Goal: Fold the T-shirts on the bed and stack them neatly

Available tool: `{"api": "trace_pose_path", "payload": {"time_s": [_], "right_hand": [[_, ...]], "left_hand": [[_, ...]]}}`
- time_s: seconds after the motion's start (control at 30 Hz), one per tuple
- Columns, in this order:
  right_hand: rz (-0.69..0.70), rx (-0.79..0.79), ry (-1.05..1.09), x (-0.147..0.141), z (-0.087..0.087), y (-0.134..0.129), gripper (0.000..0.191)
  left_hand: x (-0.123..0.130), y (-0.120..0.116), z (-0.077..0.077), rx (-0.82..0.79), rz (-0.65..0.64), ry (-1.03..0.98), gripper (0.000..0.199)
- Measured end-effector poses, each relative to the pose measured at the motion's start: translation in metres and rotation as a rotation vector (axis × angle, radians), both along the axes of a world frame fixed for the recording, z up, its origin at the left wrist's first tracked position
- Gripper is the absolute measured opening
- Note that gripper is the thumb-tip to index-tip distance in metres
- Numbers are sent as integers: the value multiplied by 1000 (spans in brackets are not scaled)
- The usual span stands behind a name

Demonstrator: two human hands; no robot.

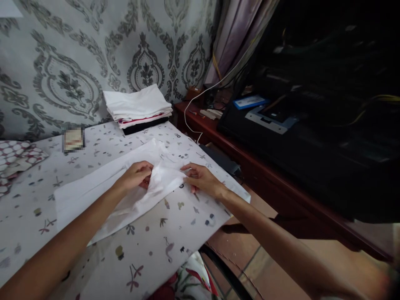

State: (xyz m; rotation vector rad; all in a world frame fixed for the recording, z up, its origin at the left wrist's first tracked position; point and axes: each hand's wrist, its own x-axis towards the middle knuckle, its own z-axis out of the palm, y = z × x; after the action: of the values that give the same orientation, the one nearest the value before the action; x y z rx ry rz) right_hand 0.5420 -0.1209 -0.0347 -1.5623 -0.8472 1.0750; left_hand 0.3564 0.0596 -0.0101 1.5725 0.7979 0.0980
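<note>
A white garment [103, 183], probably a shirt, lies spread on a table with a patterned cover. Its right part is bunched up and partly folded over. My left hand [139, 174] is closed on a raised fold of the fabric near the middle. At the right edge of the cloth, my right hand [200, 178] pinches the garment between thumb and fingers. Behind it, a stack of folded clothes [137, 108] sits against the wall, with white layers above a black one at the bottom.
The table cover [146, 258] carries small printed motifs. A blurred-out small item [73, 138] stands at the back left, near a maroon-and-white patterned cloth [18, 160]. To the right are a dark red wooden desk [250, 166], a white cable [193, 100] and a large black screen [328, 125].
</note>
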Motion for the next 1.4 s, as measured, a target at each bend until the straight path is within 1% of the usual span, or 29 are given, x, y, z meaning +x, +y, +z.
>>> {"api": "trace_pose_path", "payload": {"time_s": [0.07, 0.1, 0.17, 0.23, 0.3, 0.37, 0.47, 0.6, 0.67, 0.7, 0.77, 0.87, 0.9, 0.93, 0.97, 1.03, 1.07, 1.1, 1.2, 1.27, 1.33, 1.4], "right_hand": [[-4, -3, -1, -2, 0, 1, 35], [0, -4, 0, -3, 0, 1, 33], [6, -4, 3, -4, 1, 2, 32], [2, -8, 4, -4, 2, 3, 34], [-2, -15, -6, -2, 3, 4, 36], [-5, -18, -21, 0, 3, 4, 36], [-12, -19, -35, 4, 3, 6, 36], [-35, -24, -69, 5, 2, 9, 33], [-48, -17, -83, 5, 1, 10, 30], [-52, -11, -88, 4, 1, 11, 29], [-58, -1, -99, 4, -1, 12, 27], [-60, -23, -98, 5, -3, 13, 27], [-61, -34, -91, 5, -4, 13, 28], [-62, -42, -80, 6, -6, 14, 28], [-65, -44, -67, 7, -6, 14, 29], [-67, -33, -32, 9, -8, 15, 29], [-74, -19, -4, 10, -8, 15, 28], [-91, 1, 32, 11, -7, 15, 28], [-200, 80, 166, 17, -7, 14, 25], [-278, 130, 211, 19, -7, 12, 22], [-310, 161, 154, 20, -10, 10, 18], [-279, 162, 28, 19, -13, 8, 16]], "left_hand": [[3, 0, 2, 32, 2, 55, 30], [4, 0, 3, 75, 1, 84, 34], [8, -2, 4, 214, -21, 139, 37], [10, -2, 3, 365, -64, 169, 29], [11, 0, 0, 448, -82, 141, 17], [11, 4, -3, 454, -51, 71, 11], [10, 13, -6, 398, 7, 18, 10], [11, 21, -9, 304, 32, 82, 10], [13, 22, -9, 318, 27, 112, 9], [14, 22, -9, 352, 9, 137, 7], [14, 21, -6, 508, -38, 211, 1], [13, 14, 0, 879, -70, 308, 20], [13, 10, 2, 987, -83, 296, 25], [12, 7, 4, 1063, -115, 264, 29], [11, 3, 4, 1102, -170, 223, 29], [9, -2, 5, 1107, -302, 164, 28], [8, -4, 4, 1091, -349, 163, 28], [7, -4, 3, 1075, -370, 172, 27], [5, -2, -1, 1041, -332, 185, 24], [4, 1, -3, 1013, -292, 183, 21], [3, 4, -5, 987, -262, 195, 20], [4, 7, -7, 978, -241, 203, 19]]}}
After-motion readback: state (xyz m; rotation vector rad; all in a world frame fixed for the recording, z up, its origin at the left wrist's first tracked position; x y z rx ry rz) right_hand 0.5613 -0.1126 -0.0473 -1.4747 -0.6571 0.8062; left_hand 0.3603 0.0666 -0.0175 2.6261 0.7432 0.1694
